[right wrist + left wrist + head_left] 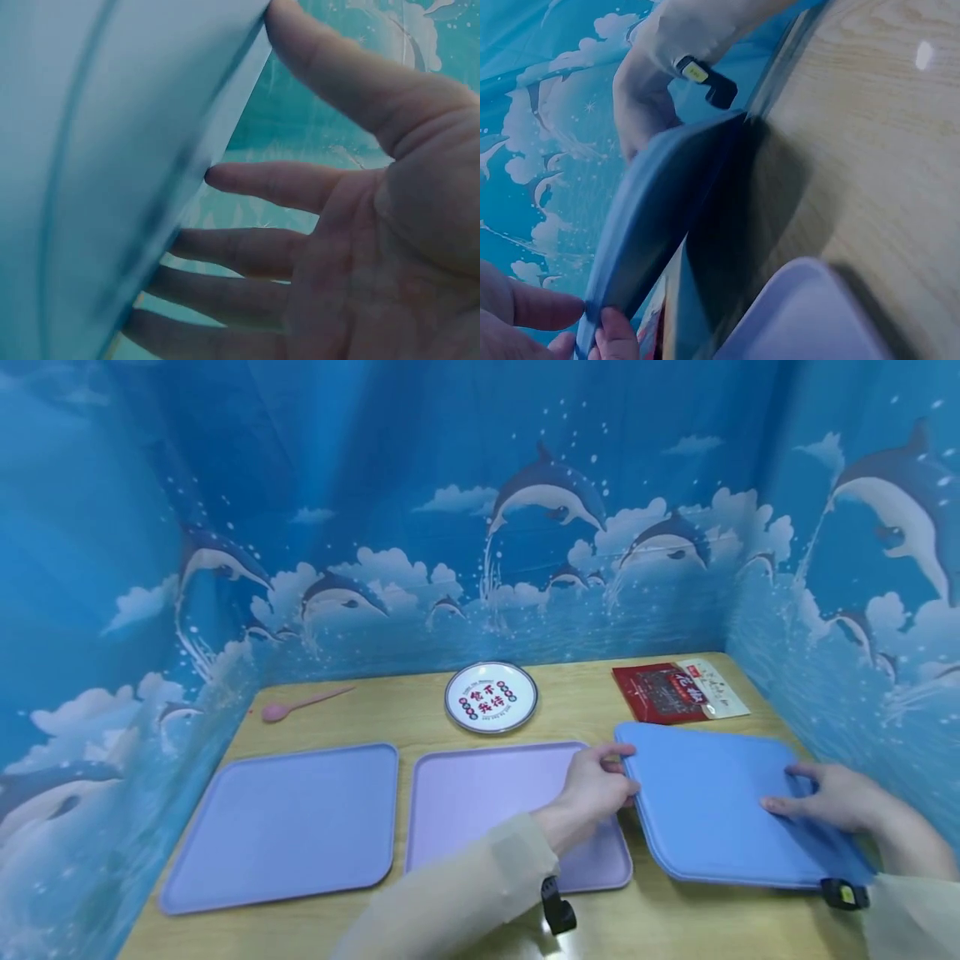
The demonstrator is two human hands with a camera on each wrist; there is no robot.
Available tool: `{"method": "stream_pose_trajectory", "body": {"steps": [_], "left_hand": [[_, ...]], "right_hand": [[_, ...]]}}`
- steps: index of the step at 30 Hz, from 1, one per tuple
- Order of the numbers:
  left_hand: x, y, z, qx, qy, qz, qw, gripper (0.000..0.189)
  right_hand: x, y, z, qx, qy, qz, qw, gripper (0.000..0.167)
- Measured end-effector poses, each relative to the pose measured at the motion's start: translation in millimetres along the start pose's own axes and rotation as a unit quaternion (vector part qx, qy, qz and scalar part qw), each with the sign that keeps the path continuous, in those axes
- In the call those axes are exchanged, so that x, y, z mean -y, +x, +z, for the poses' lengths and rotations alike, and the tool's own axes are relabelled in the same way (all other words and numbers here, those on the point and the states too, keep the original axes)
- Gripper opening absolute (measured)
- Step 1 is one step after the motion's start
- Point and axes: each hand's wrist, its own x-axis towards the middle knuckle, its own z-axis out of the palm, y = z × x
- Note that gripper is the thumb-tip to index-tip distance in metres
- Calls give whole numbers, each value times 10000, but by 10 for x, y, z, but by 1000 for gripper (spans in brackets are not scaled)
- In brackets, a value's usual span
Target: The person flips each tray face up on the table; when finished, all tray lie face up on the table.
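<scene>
At the right of the table a blue tray (708, 797) is raised and tilted, and its shadow falls on the wood in the left wrist view. My left hand (596, 785) pinches its left edge between thumb and fingers; in the left wrist view those fingers (615, 334) grip the thin rim. On the tray's right side is my right hand (843, 797), whose straight fingers (255, 251) touch the blue surface with their tips in the right wrist view. Partly beneath my left forearm lies a lilac tray (480, 785).
A periwinkle tray (292, 827) lies on the left. Along the back stand out a pink spoon (277, 712), a white plate (491, 697) with red lettering and a red packet (667, 692). Blue dolphin-print curtains (420, 527) enclose the wooden table (577, 935) behind and at both sides.
</scene>
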Motion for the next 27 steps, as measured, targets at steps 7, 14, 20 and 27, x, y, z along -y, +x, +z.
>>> {"method": "stream_pose_trajectory", "body": {"steps": [7,14,20,27], "left_hand": [[-224,94,-190,370,-175,-24,9992,53],[-564,113,-279,938,-399,252,9945,43],[-789,82,-274,1247,-597,452,9894,42],[-1068,49,-191,1380,-612,745,9857,41]], "right_hand": [[25,-47,-3,-78,298,-552,9980,99],[45,-95,8,324,1573,-637,9850,91],[39,-93,18,420,2287,-690,9701,88],[54,-54,94,381,2889,-937,9520,79]]}}
